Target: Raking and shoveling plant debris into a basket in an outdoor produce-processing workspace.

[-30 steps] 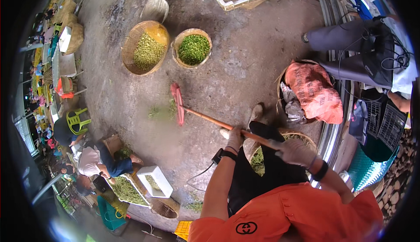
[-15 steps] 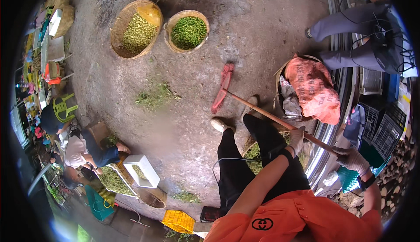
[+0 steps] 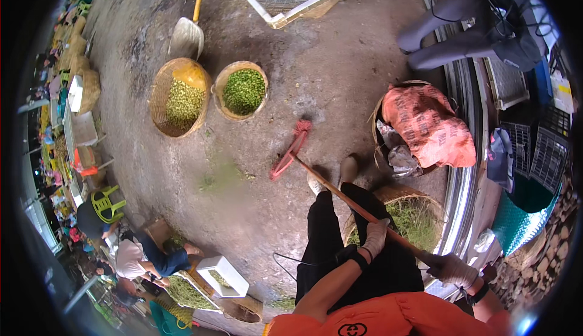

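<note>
Co-worker at far left: a person in a pale shirt (image 3: 129, 262) is leaning over a tray of greens (image 3: 189, 292), well apart from you.
Shovel and pale-filled wicker basket: the shovel (image 3: 186, 39) is showing its whole blade again as your view is shifting, and is lying just above the wicker basket (image 3: 158, 102).
Clippings: the loose green patch (image 3: 223, 175) is lying blurred on the floor, below the baskets; a second ago the tool's head was beside it, and now the two are standing apart.
Green-filled basket: this round basket (image 3: 219, 97) is sitting just right of the larger one.
Red head: the red head (image 3: 300, 130) is slanting near your shoes, drawn back since a second ago, so it is probably not moving any clippings at this moment; you cannot tell whether it is pressing on the floor.
Handle: your long-handled tool (image 3: 343, 197) is running down and right from that head, across your legs.
Left hand: your gloved left hand (image 3: 375, 239) is wrapping the handle partway along, fingers curling closed around it.
Right hand: your gloved right hand (image 3: 454, 270) is gripping near the upper end, fingers folding over the wood.
Sack: the orange-red sack (image 3: 428, 123) is resting in a basket, beyond the handle.
</note>
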### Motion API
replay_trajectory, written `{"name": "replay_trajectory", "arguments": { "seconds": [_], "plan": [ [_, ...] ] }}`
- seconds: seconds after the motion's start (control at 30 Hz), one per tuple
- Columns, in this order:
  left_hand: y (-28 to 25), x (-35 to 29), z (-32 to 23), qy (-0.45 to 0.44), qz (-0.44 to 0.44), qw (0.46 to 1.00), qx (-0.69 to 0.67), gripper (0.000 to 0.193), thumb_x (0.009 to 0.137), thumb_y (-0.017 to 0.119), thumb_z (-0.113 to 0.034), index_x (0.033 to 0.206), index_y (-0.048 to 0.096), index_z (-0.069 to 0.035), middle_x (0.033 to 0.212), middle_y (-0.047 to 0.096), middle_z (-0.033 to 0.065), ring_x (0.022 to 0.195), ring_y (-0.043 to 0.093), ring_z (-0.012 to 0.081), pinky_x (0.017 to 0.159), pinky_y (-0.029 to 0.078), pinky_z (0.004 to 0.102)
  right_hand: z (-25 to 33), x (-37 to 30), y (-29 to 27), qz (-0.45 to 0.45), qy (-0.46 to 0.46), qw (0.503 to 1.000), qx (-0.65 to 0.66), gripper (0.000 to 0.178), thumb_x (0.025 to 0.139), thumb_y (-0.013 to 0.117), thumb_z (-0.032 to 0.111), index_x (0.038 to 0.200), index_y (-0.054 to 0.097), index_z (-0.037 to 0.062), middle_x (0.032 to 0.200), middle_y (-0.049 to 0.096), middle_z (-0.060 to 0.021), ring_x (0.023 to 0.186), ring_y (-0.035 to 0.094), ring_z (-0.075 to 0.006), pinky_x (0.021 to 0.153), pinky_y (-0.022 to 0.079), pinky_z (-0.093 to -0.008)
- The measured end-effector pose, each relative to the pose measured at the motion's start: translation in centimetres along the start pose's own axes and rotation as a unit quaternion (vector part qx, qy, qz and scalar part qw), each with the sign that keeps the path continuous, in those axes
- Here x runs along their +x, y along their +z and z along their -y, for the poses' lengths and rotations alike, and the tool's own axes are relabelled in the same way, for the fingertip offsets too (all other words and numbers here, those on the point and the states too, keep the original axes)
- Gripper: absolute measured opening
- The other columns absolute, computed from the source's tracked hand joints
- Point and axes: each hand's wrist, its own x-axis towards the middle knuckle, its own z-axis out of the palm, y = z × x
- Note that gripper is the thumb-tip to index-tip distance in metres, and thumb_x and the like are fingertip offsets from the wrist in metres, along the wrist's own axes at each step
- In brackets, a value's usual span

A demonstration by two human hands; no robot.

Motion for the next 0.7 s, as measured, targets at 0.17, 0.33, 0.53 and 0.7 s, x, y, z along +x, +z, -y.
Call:
{"name": "replay_trajectory", "arguments": {
  "seconds": [0.17, 0.33, 0.53, 0.7],
  "plan": [
    [3.9, -2.7, -1.8, 0.089, 0.053, 0.994, 0.030, 0.017, 0.082, 0.061, -0.015, 0.074, 0.055, -0.002, 0.061, 0.056, 0.0078, 0.047, 0.057, 0.0233, 0.044, 0.048, 0.0352, 2.0, -3.0, -3.3, -0.043, 0.103, 0.993, -0.039, 0.045, 0.082, 0.067, 0.017, 0.124, 0.054, 0.0087, 0.100, 0.066, -0.0161, 0.089, 0.066, -0.0303, 0.073, 0.054, -0.0324],
    [9.5, -2.1, -10.6, 0.133, 0.087, 0.977, 0.143, 0.014, 0.080, 0.058, -0.014, 0.079, 0.051, -0.001, 0.061, 0.056, 0.0103, 0.043, 0.056, 0.0242, 0.037, 0.048, 0.0359, 5.4, 0.0, -3.8, -0.098, 0.109, 0.988, 0.049, 0.055, 0.087, 0.061, 0.017, 0.137, 0.039, 0.0093, 0.081, 0.064, -0.0062, 0.064, 0.062, -0.0139, 0.057, 0.050, -0.0268],
    [-0.7, 2.0, -14.7, 0.132, 0.073, 0.979, 0.135, 0.013, 0.080, 0.058, -0.012, 0.086, 0.049, -0.004, 0.060, 0.051, 0.0062, 0.048, 0.054, 0.0215, 0.041, 0.050, 0.0383, 10.5, 6.6, 1.6, 0.036, 0.110, 0.944, 0.309, 0.064, 0.089, 0.052, 0.012, 0.146, 0.022, 0.0119, 0.069, 0.057, 0.0005, 0.050, 0.052, -0.0116, 0.048, 0.045, -0.0283],
    [-8.0, -1.3, -14.3, 0.015, 0.021, 0.999, -0.030, 0.019, 0.078, 0.058, -0.011, 0.089, 0.047, -0.001, 0.071, 0.051, 0.0124, 0.054, 0.055, 0.0266, 0.049, 0.055, 0.0418, 12.3, 7.8, 2.9, 0.061, -0.016, 0.998, -0.005, 0.062, 0.087, 0.052, 0.018, 0.143, 0.026, 0.0132, 0.120, 0.056, -0.0218, 0.088, 0.064, -0.0349, 0.074, 0.052, -0.0366]
  ]
}}
